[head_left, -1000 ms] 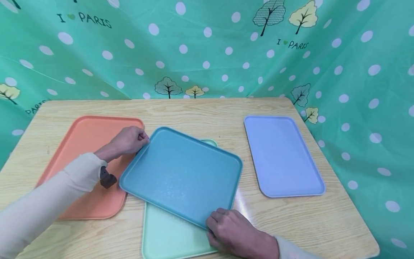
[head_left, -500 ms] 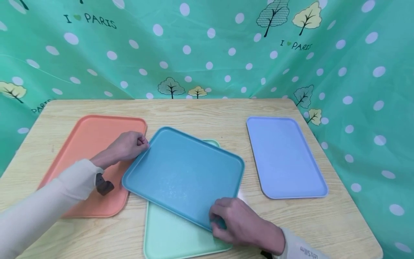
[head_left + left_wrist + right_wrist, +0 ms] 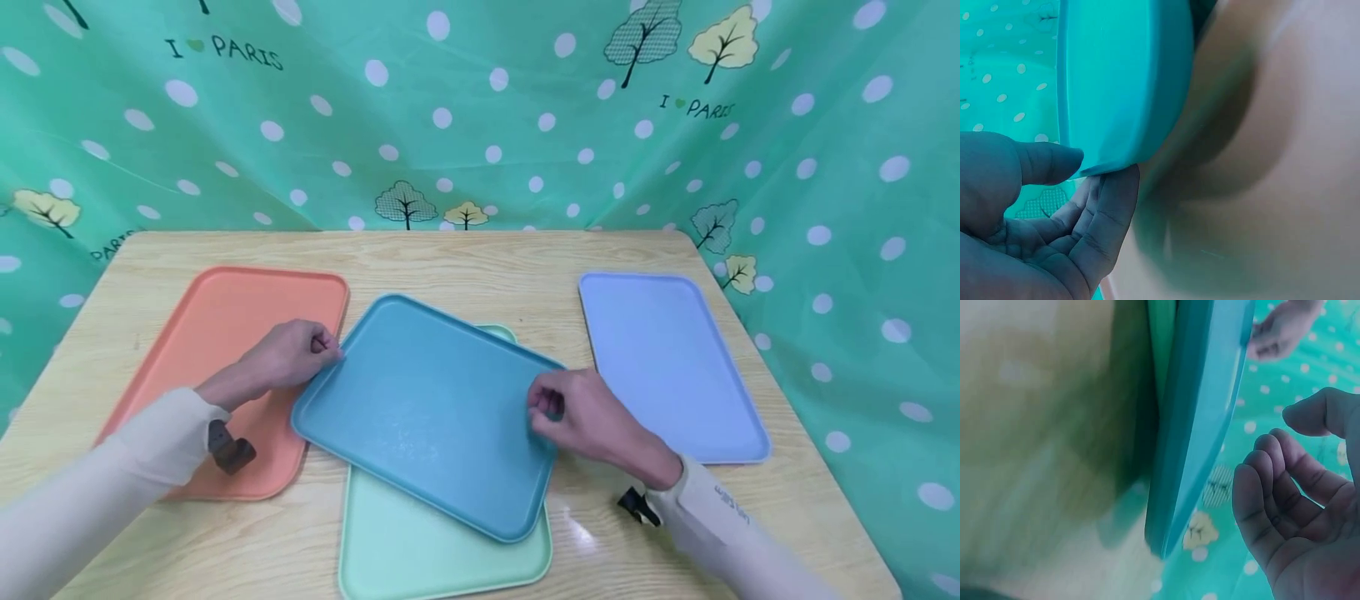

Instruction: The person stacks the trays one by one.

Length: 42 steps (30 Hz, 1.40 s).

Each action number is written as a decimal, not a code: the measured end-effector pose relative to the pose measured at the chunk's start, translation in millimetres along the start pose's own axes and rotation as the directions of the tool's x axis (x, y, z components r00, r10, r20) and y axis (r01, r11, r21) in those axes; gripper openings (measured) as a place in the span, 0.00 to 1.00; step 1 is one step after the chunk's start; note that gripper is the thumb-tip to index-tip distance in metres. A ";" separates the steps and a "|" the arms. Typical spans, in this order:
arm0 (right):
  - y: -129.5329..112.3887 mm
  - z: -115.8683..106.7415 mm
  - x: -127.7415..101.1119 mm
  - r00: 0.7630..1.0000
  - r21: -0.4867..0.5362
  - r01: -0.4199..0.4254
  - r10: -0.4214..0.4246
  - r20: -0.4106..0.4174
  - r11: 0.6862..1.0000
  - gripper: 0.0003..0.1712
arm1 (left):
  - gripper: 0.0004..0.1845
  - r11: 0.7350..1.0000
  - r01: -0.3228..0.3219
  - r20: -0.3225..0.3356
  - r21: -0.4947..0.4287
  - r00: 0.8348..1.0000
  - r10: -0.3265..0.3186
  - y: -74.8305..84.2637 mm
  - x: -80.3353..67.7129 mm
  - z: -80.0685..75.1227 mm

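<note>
A blue tray [image 3: 427, 417] lies slanted across a light green tray [image 3: 442, 554], which shows at its near side and at one far corner. My left hand [image 3: 291, 354] pinches the blue tray's left rim; in the left wrist view the thumb is on the upper side of the rim [image 3: 1110, 87] and the fingers are beneath. Over the tray's right end hovers my right hand [image 3: 585, 417], fingers loosely curled. The right wrist view shows a gap between this hand [image 3: 1297, 500] and the tray's wall [image 3: 1197, 425], with nothing in the fingers.
An orange tray [image 3: 247, 312] lies on the left, partly under my left forearm. On the right is a periwinkle tray [image 3: 667, 358], its near-left part behind my right hand. The wooden table [image 3: 465, 258] ends at a polka-dot green curtain [image 3: 480, 108].
My right hand has let go of the blue tray's near right corner and moved away from me, toward its far right corner. The left hand keeps its hold; the head view has shifted slightly.
</note>
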State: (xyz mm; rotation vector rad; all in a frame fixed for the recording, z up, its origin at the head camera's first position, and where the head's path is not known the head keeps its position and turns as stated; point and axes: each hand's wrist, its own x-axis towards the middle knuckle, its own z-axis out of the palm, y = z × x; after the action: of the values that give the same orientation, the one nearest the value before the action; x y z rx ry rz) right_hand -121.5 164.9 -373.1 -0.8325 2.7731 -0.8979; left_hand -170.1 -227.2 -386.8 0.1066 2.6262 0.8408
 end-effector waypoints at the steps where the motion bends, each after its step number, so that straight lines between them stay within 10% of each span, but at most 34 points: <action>1: 2.8 -2.6 3.0 1.000 -0.004 -0.018 0.018 -0.002 1.000 0.04 | 0.10 1.000 0.002 0.001 -0.004 1.000 -0.002 -0.6 -0.9 0.4; 22: 53.4 -26.4 42.4 0.989 -0.160 -0.141 0.132 -0.063 0.977 0.03 | 0.12 0.995 0.039 0.028 -0.092 0.999 -0.037 -14.8 -19.2 8.1; 42: 71.4 -16.9 58.9 0.982 -0.065 -0.129 0.136 0.133 0.990 0.07 | 0.14 0.930 0.141 0.175 -0.340 0.981 -0.084 -33.9 -38.7 9.4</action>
State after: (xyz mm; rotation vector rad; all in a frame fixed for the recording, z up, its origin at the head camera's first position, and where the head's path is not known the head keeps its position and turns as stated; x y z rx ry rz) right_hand -209.1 190.3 -396.4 -0.6797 2.7070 -0.7152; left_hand -129.3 -256.9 -400.4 -0.0716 2.2716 1.1922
